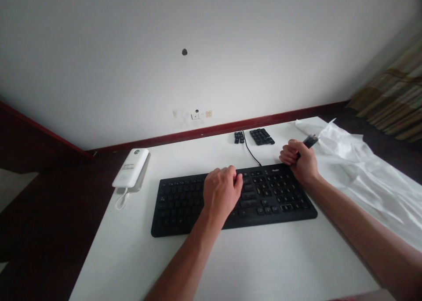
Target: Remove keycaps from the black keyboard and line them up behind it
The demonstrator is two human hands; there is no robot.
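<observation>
A black full-size keyboard (245,215) lies on the white table. My left hand (220,189) rests over its middle with the fingers curled; the fingertips are hidden, and I cannot see whether they hold anything. At the keyboard's far right corner is my right hand (300,159), wrapped round a short dark tool (310,140) whose end sticks out past the thumb side. What kind of tool it is does not show clearly. Behind the keyboard are a small group of loose black keycaps (239,137) and a larger block of keycaps (262,136).
A white power bank (132,167) with a short white cable (122,200) sits at the table's left edge, on a flat grey object. Crumpled white sheeting (346,147) covers the right side. The keyboard's black cable (252,151) runs toward the far edge, before the wall.
</observation>
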